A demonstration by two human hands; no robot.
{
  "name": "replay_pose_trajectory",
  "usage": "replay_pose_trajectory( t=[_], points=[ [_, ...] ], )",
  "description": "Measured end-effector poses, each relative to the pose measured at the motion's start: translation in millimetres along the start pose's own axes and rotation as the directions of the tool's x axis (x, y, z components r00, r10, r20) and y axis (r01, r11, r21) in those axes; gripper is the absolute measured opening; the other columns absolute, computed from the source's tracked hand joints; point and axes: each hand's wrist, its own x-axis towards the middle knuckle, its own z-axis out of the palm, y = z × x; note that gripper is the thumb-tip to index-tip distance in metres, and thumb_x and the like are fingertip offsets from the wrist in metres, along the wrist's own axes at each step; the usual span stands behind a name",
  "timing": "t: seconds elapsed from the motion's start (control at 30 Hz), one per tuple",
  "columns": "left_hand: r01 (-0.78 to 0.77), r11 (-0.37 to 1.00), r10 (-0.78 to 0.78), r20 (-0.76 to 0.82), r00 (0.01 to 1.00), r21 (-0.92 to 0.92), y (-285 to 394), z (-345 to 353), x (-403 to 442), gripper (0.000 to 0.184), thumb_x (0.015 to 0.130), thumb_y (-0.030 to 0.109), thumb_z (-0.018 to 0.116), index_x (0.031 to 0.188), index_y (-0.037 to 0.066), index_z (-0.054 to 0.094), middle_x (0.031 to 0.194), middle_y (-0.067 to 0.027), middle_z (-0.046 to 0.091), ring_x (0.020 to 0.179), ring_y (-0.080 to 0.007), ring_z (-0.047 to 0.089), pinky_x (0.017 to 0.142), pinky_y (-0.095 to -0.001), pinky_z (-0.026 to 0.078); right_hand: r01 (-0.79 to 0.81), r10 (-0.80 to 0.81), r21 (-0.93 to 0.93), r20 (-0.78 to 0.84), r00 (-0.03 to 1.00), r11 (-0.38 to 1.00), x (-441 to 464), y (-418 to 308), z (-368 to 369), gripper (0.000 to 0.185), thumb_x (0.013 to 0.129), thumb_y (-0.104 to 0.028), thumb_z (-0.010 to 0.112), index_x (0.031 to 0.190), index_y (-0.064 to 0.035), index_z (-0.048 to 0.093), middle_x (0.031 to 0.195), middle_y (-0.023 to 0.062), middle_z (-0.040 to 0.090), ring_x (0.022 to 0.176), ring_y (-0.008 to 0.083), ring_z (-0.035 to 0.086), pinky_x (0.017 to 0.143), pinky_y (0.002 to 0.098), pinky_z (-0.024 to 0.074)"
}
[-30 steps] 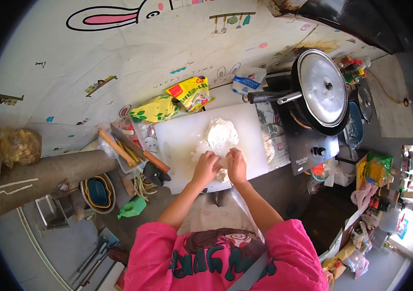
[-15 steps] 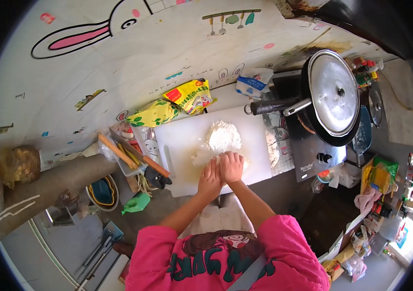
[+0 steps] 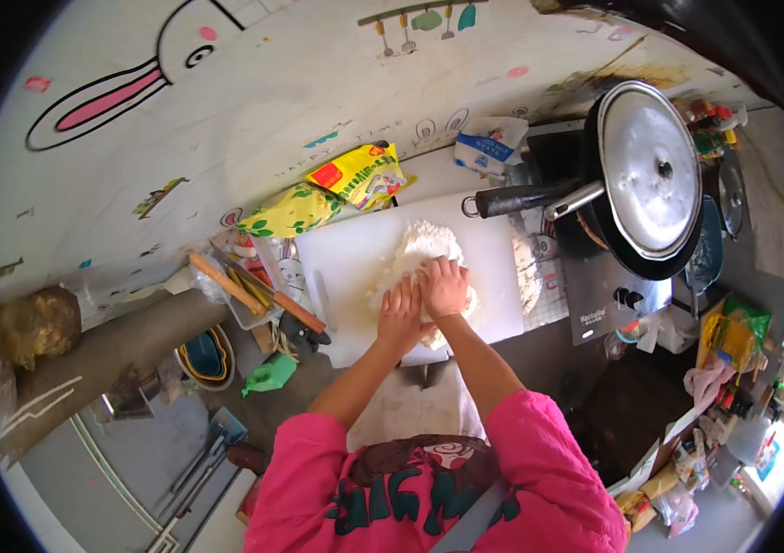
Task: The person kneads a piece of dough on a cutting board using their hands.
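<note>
A mound of white, floury dough [image 3: 431,240] sits on the white cutting board [image 3: 346,276]. My left hand [image 3: 399,319] bears down on its near part, fingers bent over it. Beside it, slightly farther forward, my right hand [image 3: 445,287] is closed over the same dough, fingertips sunk into the crumbly surface. The two hands touch or nearly touch. Some dough shows below the right hand, near the board's front edge; the rest under both palms is hidden.
Two yellow bags [image 3: 361,175] and a blue-white packet [image 3: 491,145] lie behind the board. A knife [image 3: 289,308] rests across a container at left. To the right, a lidded pan [image 3: 647,175] stands on the black cooktop [image 3: 595,300], its handle reaching towards the board.
My right hand has moved slightly up and to the right over the dough, and my fingers are a little more apart. The camera view has tilted slightly.
</note>
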Motion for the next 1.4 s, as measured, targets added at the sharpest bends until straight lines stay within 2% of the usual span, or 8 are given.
replay_pose_trajectory(
  t=[0.17,0.3,0.53,0.77,0.8,1.0,1.1,1.4],
  points=[
    [0.001,0.958,0.018,0.063,0.998,-0.285,-19.3,-3.5,-4.1,0.081,0.08,0.038,0.066,0.14,-0.002,0.029,0.139,-0.0253,0.035,0.123,-0.0404,0.04,0.097,-0.0469,0.038,-0.16,0.138,0.522,0.081,0.987,0.838,-5.0,20.1,-42.4,0.015,0.09,-0.015,0.053,0.09,-0.0039,0.064,0.091,0.014,0.063,0.086,0.0329,0.059,0.077,0.0401,0.0454],
    [0.272,0.738,-0.259,0.113,0.959,-0.617,-19.4,-4.2,9.2,0.072,0.084,0.029,0.065,0.138,-0.002,0.03,0.127,-0.0263,0.043,0.111,-0.0429,0.046,0.093,-0.047,0.041,-0.428,0.395,0.335,0.165,0.904,0.84,-25.6,58.0,-56.7,0.02,0.091,-0.017,0.049,0.094,0.0005,0.06,0.093,0.0224,0.06,0.088,0.041,0.057,0.079,0.0464,0.0456],
    [0.366,0.809,-0.347,0.128,0.929,-0.46,-10.0,1.5,10.6,0.068,0.075,0.036,0.074,0.121,-0.007,0.048,0.107,-0.0248,0.055,0.095,-0.0408,0.056,0.085,-0.043,0.046,-0.7,0.646,0.452,0.298,0.702,0.552,-51.2,41.8,-21.3,0.04,0.087,-0.034,0.062,0.1,0.0036,0.058,0.089,0.0249,0.064,0.083,0.0358,0.063,0.074,0.0402,0.0489],
    [0.505,0.132,-0.485,0.388,0.784,-0.853,-5.5,23.8,-27.8,0.047,0.084,0.029,0.069,0.111,-0.003,0.048,0.095,-0.0136,0.06,0.075,-0.021,0.06,0.066,-0.0342,0.052,-0.434,0.377,0.495,0.215,0.901,0.753,-51.2,-15.6,-72.8,0.03,0.089,-0.025,0.058,0.083,0.0041,0.058,0.073,0.0217,0.064,0.068,0.0357,0.063,0.063,0.0394,0.0487],
    [0.456,-0.002,-0.502,0.395,0.77,-0.89,-0.6,26.9,-33.7,0.052,0.081,0.021,0.068,0.117,-0.008,0.043,0.097,-0.0224,0.056,0.08,-0.0322,0.06,0.073,-0.0418,0.05,-0.393,0.326,0.481,0.22,0.919,0.783,-52.2,-18.4,-69.2,0.03,0.089,-0.025,0.059,0.083,0.0039,0.058,0.072,0.0216,0.064,0.066,0.0367,0.062,0.063,0.0397,0.0488],
    [0.248,0.757,-0.428,-0.171,0.888,-0.605,-18.1,0.6,-47.8,0.046,0.075,0.008,0.066,0.116,-0.004,0.05,0.118,-0.0239,0.05,0.105,-0.0403,0.05,0.093,-0.0453,0.04,0.066,-0.064,0.059,-0.04,0.997,0.996,-52.0,-40.1,-59.9,0.019,0.072,-0.023,0.07,0.071,-0.0073,0.06,0.08,0.0113,0.053,0.082,0.0301,0.053,0.07,0.0429,0.0414],
    [0.09,0.819,-0.219,-0.165,0.962,-0.567,-18.5,-3.7,-24.1,0.041,0.075,0.007,0.066,0.113,-0.004,0.054,0.122,-0.0207,0.051,0.109,-0.0392,0.048,0.094,-0.0436,0.039,0.126,-0.135,0.105,0.08,0.988,0.986,-39.6,-19.7,-29.1,0.021,0.073,-0.025,0.07,0.068,-0.0079,0.059,0.081,0.0104,0.053,0.082,0.0295,0.053,0.07,0.0425,0.0411],
    [0.202,0.814,-0.333,-0.154,0.93,-0.545,-15.0,-5.4,-8.7,0.033,0.07,-0.001,0.063,0.102,0.002,0.054,0.102,-0.017,0.053,0.092,-0.0372,0.052,0.08,-0.044,0.043,0.059,-0.059,0.01,-0.045,0.997,0.998,-27.5,-22.8,2.9,0.029,0.08,-0.034,0.064,0.099,-0.0121,0.059,0.097,0.005,0.057,0.093,0.0244,0.054,0.079,0.0387,0.0396]
  ],
)
